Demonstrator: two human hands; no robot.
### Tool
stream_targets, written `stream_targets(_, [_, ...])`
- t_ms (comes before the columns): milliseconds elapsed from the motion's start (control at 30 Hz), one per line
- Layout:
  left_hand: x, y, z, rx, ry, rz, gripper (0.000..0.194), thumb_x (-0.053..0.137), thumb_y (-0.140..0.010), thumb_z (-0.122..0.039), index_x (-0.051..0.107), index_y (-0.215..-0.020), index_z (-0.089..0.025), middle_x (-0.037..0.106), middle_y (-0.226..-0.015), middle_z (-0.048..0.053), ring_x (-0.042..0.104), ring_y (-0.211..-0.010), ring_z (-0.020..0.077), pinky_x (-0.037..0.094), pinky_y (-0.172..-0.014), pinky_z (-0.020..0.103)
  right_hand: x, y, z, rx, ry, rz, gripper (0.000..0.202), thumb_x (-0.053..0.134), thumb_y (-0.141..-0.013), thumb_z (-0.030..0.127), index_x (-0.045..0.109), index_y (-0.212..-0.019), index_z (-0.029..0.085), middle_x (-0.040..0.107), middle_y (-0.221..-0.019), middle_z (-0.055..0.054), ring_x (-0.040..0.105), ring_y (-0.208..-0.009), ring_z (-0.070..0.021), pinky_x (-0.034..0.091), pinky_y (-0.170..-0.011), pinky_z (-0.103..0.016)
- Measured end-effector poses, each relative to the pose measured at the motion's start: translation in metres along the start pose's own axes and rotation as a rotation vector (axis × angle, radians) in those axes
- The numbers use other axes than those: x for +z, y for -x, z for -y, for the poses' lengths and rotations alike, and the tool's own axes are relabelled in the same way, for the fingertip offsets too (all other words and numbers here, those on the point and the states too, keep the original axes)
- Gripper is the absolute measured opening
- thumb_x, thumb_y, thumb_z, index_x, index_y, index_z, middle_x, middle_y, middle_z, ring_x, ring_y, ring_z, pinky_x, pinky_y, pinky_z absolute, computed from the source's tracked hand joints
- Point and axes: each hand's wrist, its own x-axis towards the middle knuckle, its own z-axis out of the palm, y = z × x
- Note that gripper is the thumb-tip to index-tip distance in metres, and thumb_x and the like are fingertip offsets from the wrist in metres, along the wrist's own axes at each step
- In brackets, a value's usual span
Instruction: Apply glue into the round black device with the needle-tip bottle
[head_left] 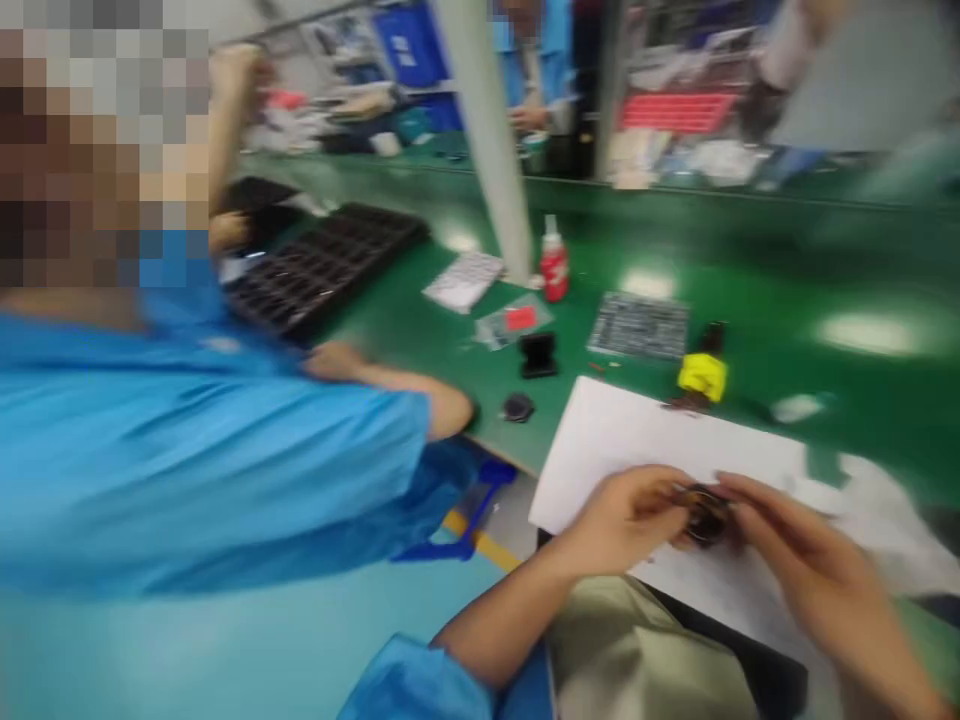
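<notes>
Between my two hands is a small dark round object (705, 514), with brownish parts inside, blurred. My left hand (637, 515) pinches its left edge, and my right hand (780, 525) grips its right side with bent fingers. Both hands are above a sheet of white paper (600, 440) at the bench's front edge. A yellow and black item (703, 377) rests at the paper's back edge. Left of the paper, a small dark piece (517, 407) and an open black box (538, 354) stand on the green bench top (450, 350).
A co-worker in blue (225, 450) sits close on the left, a forearm on the bench beside a black compartment tray (330, 265). A pale post (487, 140), a red bottle (554, 262) and a grey patterned sheet (639, 325) stand behind. White cloth (892, 520) lies at right.
</notes>
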Motion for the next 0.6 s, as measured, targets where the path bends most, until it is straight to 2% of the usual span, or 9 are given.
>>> stream_targets(67, [-0.005,-0.006,0.000,-0.028,0.026,0.022,0.055,0.090,-0.083,-0.054,0.070,-0.119,-0.018,0.076,-0.101,0.007,0.072,-0.083,0.0157,0.058,-0.075,0.028,0.000,0.003,0.000,0.084,-0.158,-0.014,0.051,0.072,-0.091,0.069,0.080,-0.118,0.027,0.076,-0.089,-0.005,0.070,-0.076,-0.0206,0.063,-0.067,-0.030])
stream_targets(200, [-0.013,-0.006,-0.008,-0.052,0.009,0.027,0.046,0.091,-0.085,-0.043,0.069,-0.117,-0.019,0.075,-0.099,0.004,0.071,-0.079,0.0126,0.058,-0.075,0.026,0.009,-0.002,0.008,0.087,-0.331,0.077,0.047,0.073,-0.094,0.062,0.081,-0.116,0.022,0.074,-0.081,-0.005,0.068,-0.072,-0.0167,0.058,-0.065,-0.025])
stream_targets(367, [-0.002,0.000,0.000,-0.025,0.011,-0.031,0.042,0.090,-0.086,-0.043,0.069,-0.115,-0.020,0.074,-0.097,0.004,0.071,-0.079,0.0130,0.059,-0.075,0.025,0.010,0.000,0.010,0.102,-0.395,0.091,0.046,0.080,-0.087,0.061,0.082,-0.112,0.023,0.075,-0.083,-0.006,0.070,-0.073,-0.0184,0.060,-0.065,-0.025])
stream_targets(433, [0.003,0.002,0.007,-0.019,0.002,-0.058,0.050,0.091,-0.082,-0.050,0.070,-0.114,-0.019,0.072,-0.094,0.004,0.070,-0.074,0.0129,0.060,-0.073,0.026,0.007,0.005,0.001,0.131,-0.395,0.088,0.043,0.084,-0.083,0.062,0.083,-0.107,0.027,0.077,-0.086,-0.007,0.073,-0.075,-0.0206,0.063,-0.068,-0.026])
stream_targets(500, [0.005,0.004,0.014,-0.016,-0.012,-0.070,0.063,0.093,-0.075,-0.060,0.071,-0.114,-0.016,0.071,-0.089,0.005,0.070,-0.068,0.0146,0.061,-0.070,0.030,0.004,0.008,-0.015,0.176,-0.359,0.063,0.043,0.088,-0.076,0.065,0.084,-0.104,0.031,0.078,-0.092,-0.009,0.077,-0.083,-0.0261,0.068,-0.077,-0.032])
stream_targets(600, [-0.001,0.006,0.017,0.012,-0.063,-0.046,0.068,0.087,-0.078,-0.068,0.071,-0.120,-0.017,0.070,-0.095,0.007,0.070,-0.073,0.0156,0.061,-0.073,0.032,0.006,0.005,-0.037,0.231,-0.258,0.020,0.043,0.086,-0.075,0.070,0.083,-0.105,0.040,0.079,-0.111,-0.010,0.078,-0.099,-0.0316,0.068,-0.088,-0.035])
